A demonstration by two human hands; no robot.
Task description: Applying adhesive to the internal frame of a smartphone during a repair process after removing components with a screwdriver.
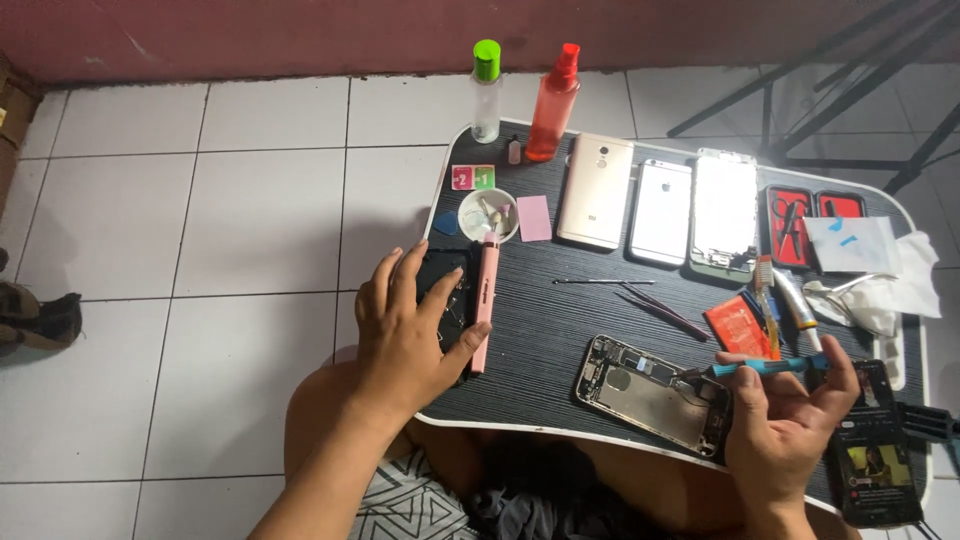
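The left hand point(405, 335) lay spread and flat, gripping nothing, on a black mat point(447, 300) beside a pink screwdriver point(485, 305), while the right hand point(785, 420) pinched a teal tool point(765, 367) over the opened phone point(655, 393) on the dark surface point(560, 330).

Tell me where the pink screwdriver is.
In the head view, the pink screwdriver lies on the left side of the black tray table, just right of the left hand and below the small white bowl.
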